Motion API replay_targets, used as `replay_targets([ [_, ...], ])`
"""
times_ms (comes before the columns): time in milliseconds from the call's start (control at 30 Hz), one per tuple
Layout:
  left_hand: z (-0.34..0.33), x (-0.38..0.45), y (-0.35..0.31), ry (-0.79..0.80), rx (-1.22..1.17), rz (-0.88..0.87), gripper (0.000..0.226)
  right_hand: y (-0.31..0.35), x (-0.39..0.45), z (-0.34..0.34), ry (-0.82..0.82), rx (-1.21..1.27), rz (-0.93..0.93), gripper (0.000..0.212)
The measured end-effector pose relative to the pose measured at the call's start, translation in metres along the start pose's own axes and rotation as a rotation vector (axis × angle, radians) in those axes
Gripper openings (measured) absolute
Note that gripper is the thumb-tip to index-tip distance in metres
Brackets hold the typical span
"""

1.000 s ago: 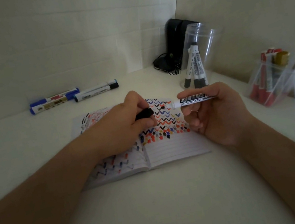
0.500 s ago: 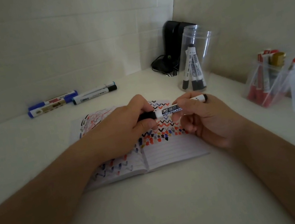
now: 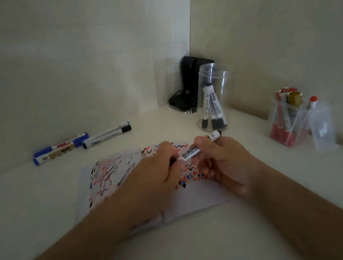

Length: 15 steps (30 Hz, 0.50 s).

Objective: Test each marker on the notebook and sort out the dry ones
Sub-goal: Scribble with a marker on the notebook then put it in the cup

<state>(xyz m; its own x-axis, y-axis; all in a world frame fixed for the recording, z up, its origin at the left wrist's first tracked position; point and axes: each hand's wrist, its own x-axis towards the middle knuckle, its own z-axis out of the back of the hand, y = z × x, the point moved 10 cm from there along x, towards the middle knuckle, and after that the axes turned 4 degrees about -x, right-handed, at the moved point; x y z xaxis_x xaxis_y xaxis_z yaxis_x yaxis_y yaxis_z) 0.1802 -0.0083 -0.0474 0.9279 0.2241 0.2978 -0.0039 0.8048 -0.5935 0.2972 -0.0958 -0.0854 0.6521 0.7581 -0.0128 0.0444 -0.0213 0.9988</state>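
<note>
cap (image 3: 172, 161) pushed back onto marker (image 3: 193, 152), hands (image 3: 224, 161) together

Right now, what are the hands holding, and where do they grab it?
Both hold one white whiteboard marker: the right hand grips its barrel near the back end, the left hand pinches its black cap end.

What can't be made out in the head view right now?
- Marker: cap end hidden inside the left hand; label motion-blurred.
- Notebook: near pages covered by both forearms; marks smeared by blur.
- Right hand: lower fingers curl out of sight.
- Small clear container: contents unreadable.
</note>
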Motion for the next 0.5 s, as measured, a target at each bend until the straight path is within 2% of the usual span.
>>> replay_targets([
  [167,-0.007,0.028,-0.015,0.17,-0.019,0.091,0.015,0.021,0.005,0.025,-0.103,0.066,-0.032,0.023],
  [267,0.011,0.071,-0.041,0.062,-0.294,0.139,0.014,0.076,0.02,0.06,-0.175,0.101,0.093,0.016],
  [367,0.026,0.114,-0.065,-0.089,-0.606,0.153,0.012,0.14,0.033,0.103,-0.343,0.098,0.247,0.008],
  [400,0.027,0.124,-0.068,-0.112,-0.687,0.172,0.018,0.158,0.037,0.117,-0.407,0.108,0.292,0.01],
  [433,0.025,0.131,-0.066,-0.119,-0.714,0.188,0.026,0.175,0.041,0.13,-0.468,0.12,0.337,0.014],
  [500,0.018,0.135,-0.059,-0.082,-0.615,0.192,0.034,0.202,0.049,0.151,-0.573,0.089,0.416,0.02],
])
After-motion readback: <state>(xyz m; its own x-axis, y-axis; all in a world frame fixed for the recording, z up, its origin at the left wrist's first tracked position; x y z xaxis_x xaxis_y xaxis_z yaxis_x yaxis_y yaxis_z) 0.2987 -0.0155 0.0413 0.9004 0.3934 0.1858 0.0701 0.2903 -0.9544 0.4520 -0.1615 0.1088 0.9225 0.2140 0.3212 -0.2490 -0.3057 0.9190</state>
